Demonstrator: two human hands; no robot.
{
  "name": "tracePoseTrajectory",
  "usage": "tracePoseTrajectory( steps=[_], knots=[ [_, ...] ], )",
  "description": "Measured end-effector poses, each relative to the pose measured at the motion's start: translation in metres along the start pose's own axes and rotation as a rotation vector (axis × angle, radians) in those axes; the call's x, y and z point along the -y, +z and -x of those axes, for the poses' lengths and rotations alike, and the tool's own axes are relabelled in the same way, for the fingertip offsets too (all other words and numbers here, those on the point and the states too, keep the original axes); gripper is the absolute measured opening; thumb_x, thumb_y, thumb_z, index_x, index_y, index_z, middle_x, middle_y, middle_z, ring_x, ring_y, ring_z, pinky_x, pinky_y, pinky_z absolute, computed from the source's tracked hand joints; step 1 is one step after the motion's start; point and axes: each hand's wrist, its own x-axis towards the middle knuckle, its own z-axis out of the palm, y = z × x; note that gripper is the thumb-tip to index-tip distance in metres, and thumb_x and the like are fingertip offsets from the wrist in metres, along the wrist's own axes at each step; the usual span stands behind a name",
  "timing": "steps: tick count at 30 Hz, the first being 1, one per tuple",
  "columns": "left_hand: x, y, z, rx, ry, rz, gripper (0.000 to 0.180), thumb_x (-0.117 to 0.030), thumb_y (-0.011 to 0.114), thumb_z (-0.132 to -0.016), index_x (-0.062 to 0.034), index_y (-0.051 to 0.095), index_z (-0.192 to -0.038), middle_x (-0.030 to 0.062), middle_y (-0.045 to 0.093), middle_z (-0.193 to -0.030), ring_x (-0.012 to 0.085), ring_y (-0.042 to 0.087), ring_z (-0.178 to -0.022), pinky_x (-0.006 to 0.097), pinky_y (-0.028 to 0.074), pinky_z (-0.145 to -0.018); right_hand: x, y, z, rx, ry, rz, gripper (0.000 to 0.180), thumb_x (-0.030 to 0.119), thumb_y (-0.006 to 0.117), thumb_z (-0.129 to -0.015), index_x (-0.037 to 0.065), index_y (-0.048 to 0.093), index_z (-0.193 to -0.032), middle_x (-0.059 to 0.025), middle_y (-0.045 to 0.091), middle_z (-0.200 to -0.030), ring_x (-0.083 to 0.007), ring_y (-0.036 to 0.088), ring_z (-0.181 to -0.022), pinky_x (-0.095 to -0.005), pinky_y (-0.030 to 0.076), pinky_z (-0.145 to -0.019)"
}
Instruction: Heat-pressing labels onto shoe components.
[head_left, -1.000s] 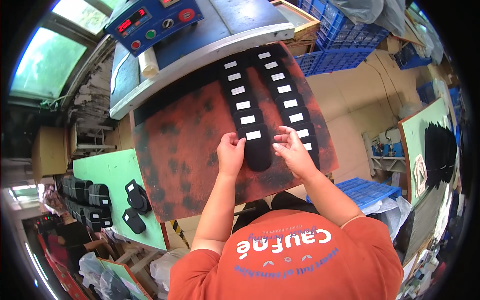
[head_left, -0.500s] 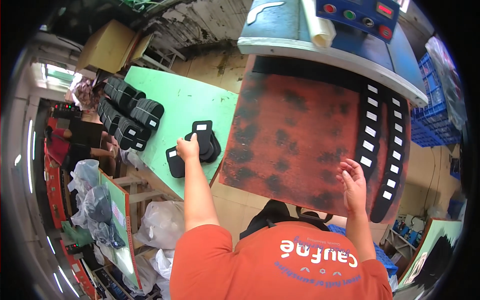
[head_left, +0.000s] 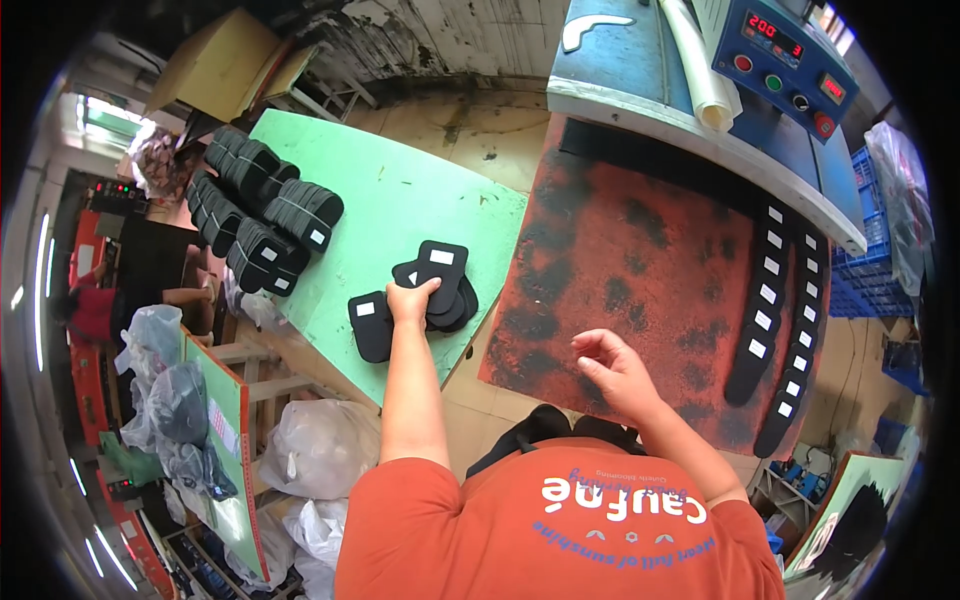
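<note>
My left hand [head_left: 411,303] is over a loose pile at the green table's near right corner, its thumb on the edge of a black insole-shaped pad [head_left: 447,280] with a white label. More black pads lie beneath, and another labelled pad [head_left: 371,338] is just left of the hand. My fingers' undersides are hidden. My right hand [head_left: 617,372] hovers above the red, black-stained press bed [head_left: 590,270], empty, with thumb and fingers apart. On the bed's right side run two overlapping columns of black pads, an inner column [head_left: 745,375] and an outer column [head_left: 775,435], each with white labels.
Bundled stacks of black pads [head_left: 300,210] stand at the far left of the green table [head_left: 400,170]. A blue press [head_left: 640,60] with a control box [head_left: 790,60] rises behind the bed. Plastic bags [head_left: 320,450] sit lower left; blue crates [head_left: 860,270] stand at right.
My right hand has moved left, away from the pad columns to over the middle of the bed. My left hand stays at the pile. The whole view has shifted slightly.
</note>
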Motion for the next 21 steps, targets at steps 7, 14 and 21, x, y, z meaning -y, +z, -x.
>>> tracePoseTrajectory(
  steps=[7,14,21],
  knots=[
    [-0.049,-0.014,0.031,0.300,-0.056,0.509,0.035,0.007,0.066,-0.069,0.0037,0.058,-0.103,0.0133,0.065,-0.093,0.0233,0.064,-0.080,0.035,0.053,-0.075,0.000,0.009,-0.018,0.142,0.138,-0.085,0.030,0.008,0.058,-0.084,0.003,0.051,-0.112,-0.0043,0.056,-0.102,-0.0128,0.053,-0.094,-0.0275,0.043,-0.086],
    [-0.159,0.028,0.143,0.898,0.057,0.364,0.060,-0.002,0.073,-0.068,0.0016,0.044,-0.120,0.0106,0.058,-0.107,0.0210,0.057,-0.098,0.034,0.047,-0.087,0.002,-0.008,-0.053,-0.037,-0.229,-0.489,0.069,0.025,0.073,-0.074,0.005,0.037,-0.129,-0.0083,0.051,-0.119,-0.0197,0.049,-0.110,-0.0324,0.041,-0.093],
    [-0.150,0.116,0.221,0.743,0.916,-0.451,0.099,-0.030,0.073,-0.074,0.0038,0.007,-0.140,0.0235,0.030,-0.136,0.0329,0.039,-0.119,0.037,0.029,-0.102,0.005,-0.076,-0.007,0.115,-0.119,-0.920,0.070,0.019,0.074,-0.068,0.004,0.041,-0.128,-0.0106,0.053,-0.119,-0.0242,0.054,-0.109,-0.0372,0.047,-0.091]
  ],
)
